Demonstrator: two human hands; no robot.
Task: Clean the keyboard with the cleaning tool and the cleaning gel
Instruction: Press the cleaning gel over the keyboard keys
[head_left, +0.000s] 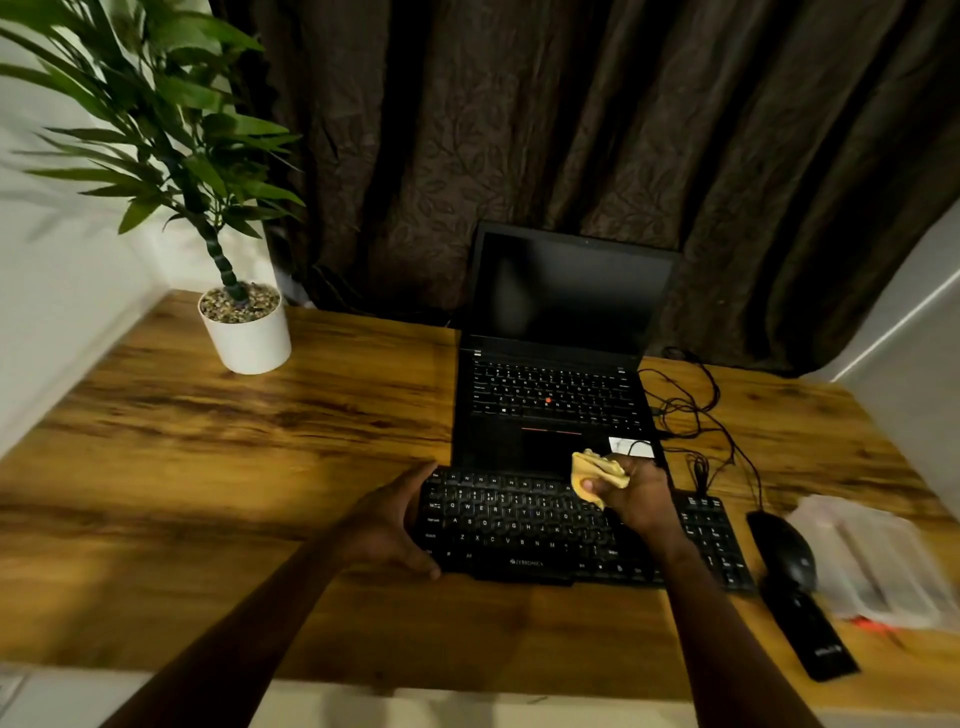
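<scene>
A black external keyboard (524, 525) lies on the wooden desk (234, 467), just in front of an open laptop. My left hand (387, 525) grips the keyboard's left end, thumb on the near edge and fingers on the far corner. My right hand (636, 493) hovers over the keyboard's upper right part, shut on a lump of yellow cleaning gel (595, 475). The gel sticks out to the left of my fingers, above the top key rows. Whether it touches the keys I cannot tell.
The black laptop (556, 374) stands open, screen dark. A potted plant (244, 332) is at the back left. Tangled cables (696, 415), a black mouse (784, 551), a flat black device (810, 639) and a clear plastic case (872, 561) lie to the right.
</scene>
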